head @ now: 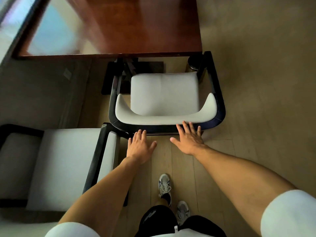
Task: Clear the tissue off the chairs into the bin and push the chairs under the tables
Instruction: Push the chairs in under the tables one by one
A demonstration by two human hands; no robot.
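Observation:
A dark-framed chair with a pale grey seat faces a reddish-brown wooden table, its front edge just under the table's near edge. No tissue shows on its seat. My left hand is flat and spread, fingertips at the chair's back rail. My right hand is spread too, fingertips on the top of the back rail. Neither hand holds anything. A small dark round bin stands by the chair's far right leg, partly hidden by the table.
A second chair with a pale seat stands close on my left, its arm near the first chair's left corner. The dark table base sits under the table. A wall with a window runs along the left. Wooden floor lies to the right.

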